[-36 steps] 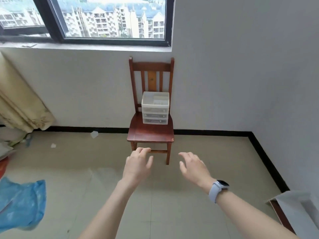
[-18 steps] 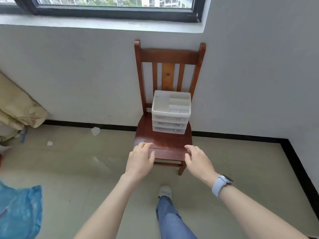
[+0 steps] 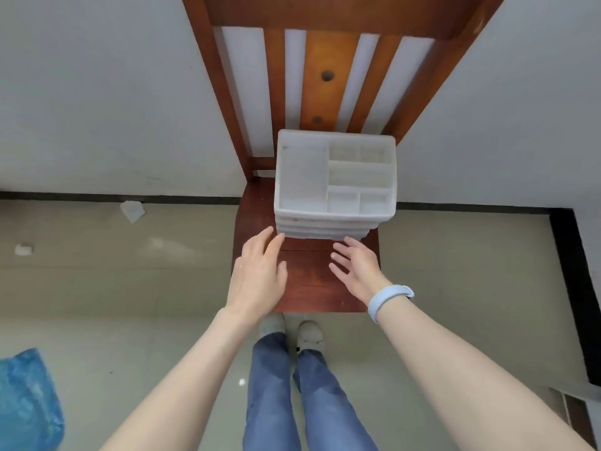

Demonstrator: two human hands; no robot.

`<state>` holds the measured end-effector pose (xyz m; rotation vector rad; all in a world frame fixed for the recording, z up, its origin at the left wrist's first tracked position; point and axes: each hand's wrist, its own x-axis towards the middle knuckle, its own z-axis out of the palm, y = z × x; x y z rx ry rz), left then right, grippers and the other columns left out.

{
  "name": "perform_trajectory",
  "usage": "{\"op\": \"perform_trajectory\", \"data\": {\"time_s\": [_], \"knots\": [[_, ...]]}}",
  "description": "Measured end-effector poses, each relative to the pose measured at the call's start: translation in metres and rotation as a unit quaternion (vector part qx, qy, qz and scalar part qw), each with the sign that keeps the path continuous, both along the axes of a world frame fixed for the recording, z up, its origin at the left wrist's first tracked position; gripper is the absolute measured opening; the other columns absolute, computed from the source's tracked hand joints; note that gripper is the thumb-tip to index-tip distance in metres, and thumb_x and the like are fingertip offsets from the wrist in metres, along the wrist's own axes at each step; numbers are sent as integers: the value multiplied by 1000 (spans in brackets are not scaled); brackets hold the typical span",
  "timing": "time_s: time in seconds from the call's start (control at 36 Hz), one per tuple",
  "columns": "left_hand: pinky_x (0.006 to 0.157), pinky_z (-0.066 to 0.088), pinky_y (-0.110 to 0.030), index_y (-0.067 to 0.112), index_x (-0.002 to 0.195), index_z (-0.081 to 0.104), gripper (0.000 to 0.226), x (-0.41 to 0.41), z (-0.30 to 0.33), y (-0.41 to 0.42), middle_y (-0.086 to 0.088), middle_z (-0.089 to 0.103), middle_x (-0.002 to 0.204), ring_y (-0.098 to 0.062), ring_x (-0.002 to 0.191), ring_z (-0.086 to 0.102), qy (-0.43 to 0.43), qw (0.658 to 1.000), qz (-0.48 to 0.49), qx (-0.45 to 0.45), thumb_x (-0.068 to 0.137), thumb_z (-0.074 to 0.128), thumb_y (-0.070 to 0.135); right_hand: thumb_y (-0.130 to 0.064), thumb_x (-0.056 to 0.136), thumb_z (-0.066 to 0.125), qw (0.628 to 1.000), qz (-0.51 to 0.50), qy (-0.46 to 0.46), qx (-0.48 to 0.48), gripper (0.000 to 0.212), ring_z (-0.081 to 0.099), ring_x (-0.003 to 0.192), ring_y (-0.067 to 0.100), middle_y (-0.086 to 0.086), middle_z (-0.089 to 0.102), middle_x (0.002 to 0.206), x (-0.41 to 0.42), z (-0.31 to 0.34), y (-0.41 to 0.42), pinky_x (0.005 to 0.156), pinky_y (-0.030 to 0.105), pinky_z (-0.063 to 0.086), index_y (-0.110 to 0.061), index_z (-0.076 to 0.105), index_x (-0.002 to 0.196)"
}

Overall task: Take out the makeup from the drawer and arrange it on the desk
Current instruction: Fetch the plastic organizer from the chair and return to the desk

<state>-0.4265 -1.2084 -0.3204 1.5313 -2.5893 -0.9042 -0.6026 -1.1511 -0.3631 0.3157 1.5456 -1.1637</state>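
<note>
Both hands have closed in, left grip (image 3: 258, 271) and right grip (image 3: 356, 266) released just short of the drawer unit (image 3: 335, 183); next, pull a drawer.

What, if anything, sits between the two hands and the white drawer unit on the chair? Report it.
Nothing visible does. The left hand and right hand hover open over bare chair seat, just short of the white drawer unit. Its drawer fronts face the hands unobstructed.
</note>
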Motion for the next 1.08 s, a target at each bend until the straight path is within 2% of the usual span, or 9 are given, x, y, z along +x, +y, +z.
{"op": "perform_trajectory", "data": {"time_s": [0.25, 0.47, 0.56, 0.69, 0.78, 0.86, 0.94, 1.03, 1.08], "knots": [[110, 25, -51, 14, 147, 26, 62, -20, -58, -57, -7, 14, 157, -29, 145, 3, -37, 988, -137, -69, 90, 52, 17, 7, 89, 35, 981, -157, -112, -5, 29, 54, 107, 25, 7, 61, 101, -3, -44, -55, 87, 40, 44, -8, 51, 107], [108, 29, -54, 10, 143, 34, 65, -15, -65, -62, -9, 19, 155, -31, 144, 11, -4, 984, -159, -75, 85, 62, 17, 8, 87, 29, 984, -147, -105, 12, 38, 53, 106, 23, 5, 60, 106, 8, -49, -40, 87, 38, 41, -16, 55, 103], [101, 36, -53, 7, 134, 48, 57, -14, -64, -61, -16, 34, 148, -37, 139, 26, 29, 980, -161, -117, 81, 66, 15, 5, 90, 31, 985, -136, -103, 18, 38, 54, 102, 21, 5, 59, 110, 16, -51, -27, 88, 38, 41, -16, 50, 116], [80, 44, -42, 9, 110, 66, 37, -14, -75, -49, -8, 65, 112, -30, 105, 58, 86, 951, -217, -201, 74, 71, 6, -4, 94, 40, 993, -85, -87, 0, 33, 57, 103, 18, 3, 61, 113, 19, -48, -13, 86, 34, 45, -20, 53, 120], [74, 44, -40, 10, 106, 68, 33, -18, -84, -49, -6, 67, 104, -29, 94, 62, 74, 953, -206, -209, 73, 73, 4, -7, 93, 44, 996, 56, 56, 47, 26, 60, 89, 12, 3, 66, 106, 22, -39, -8, 80, 28, 50, -19, 59, 111], [70, 39, -38, 12, 101, 69, 31, -23, -92, -52, -4, 68, 98, -27, 84, 61, 64, 953, -185, -230, 72, 73, 0, -1, 87, 46, 906, 178, 377, 76, 27, 58, 83, 10, 0, 65, 96, 25, -33, 4, 82, 27, 47, -17, 60, 104], [67, 32, -34, 14, 95, 71, 32, -29, -96, -55, 0, 68, 85, -23, 72, 57, 54, 945, -185, -265, 70, 71, -5, -1, 82, 53, 720, 301, 620, 80, 28, 54, 96, 25, 6, 61, 103, 16, -30, 10, 82, 37, 41, -9, 62, 108], [64, 31, -33, 15, 92, 72, 31, -32, -95, -58, 1, 65, 75, -23, 66, 53, 48, 943, -183, -275, 70, 69, -7, -6, 76, 62, 543, 445, 706, 93, 37, 55, 103, 27, 8, 61, 110, 4, -33, 9, 84, 41, 39, -11, 61, 113], [62, 32, -34, 14, 91, 72, 30, -33, -93, -58, 0, 63, 70, -23, 63, 52, 51, 942, -186, -274, 71, 68, -7, -7, 75, 65, 493, 495, 709, 93, 36, 59, 100, 26, 6, 63, 106, -3, -35, 8, 85, 42, 41, -13, 63, 111]]}}
